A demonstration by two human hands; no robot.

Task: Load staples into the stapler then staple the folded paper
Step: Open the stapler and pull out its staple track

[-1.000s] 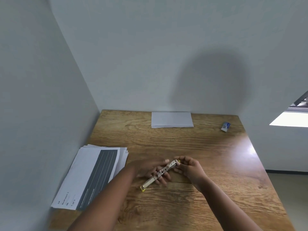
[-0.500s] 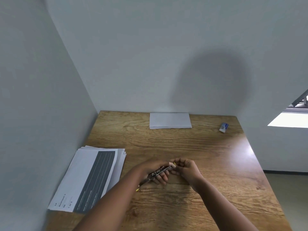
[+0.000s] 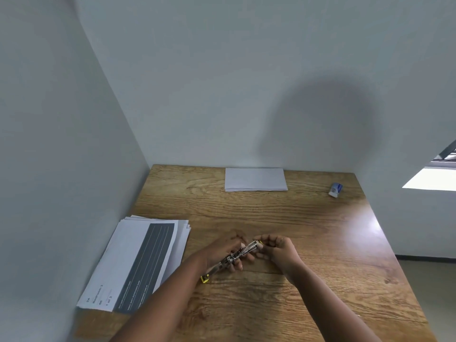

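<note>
Your left hand (image 3: 225, 253): it is near the front middle of the table, and its fingers curl under and around the stapler to hold it up off the wood.
Your right hand (image 3: 277, 250): it is just beside your left hand, and its curled fingers pinch the far tip of the stapler.
Both hands together: they are close, joined by the stapler they both hold.
Table (image 3: 308, 230): it is brown wood and sits in a corner, with pale walls behind it and on the left.
Stack of printed sheets (image 3: 138, 262): it lies flat on the left side of the table, near your left arm, and the top page has a wide dark stripe.
Folded paper (image 3: 255, 179): it is white and lies flat at the far edge of the table, by the back wall, well apart from your hands.
Stapler (image 3: 237, 257): it is thin, shiny metal with yellow ends; it slants from a low yellow end near your left wrist up to your right fingers.
Small blue and white box (image 3: 335, 189): it sits in the far right corner of the table, and you cannot tell what is in it.
</note>
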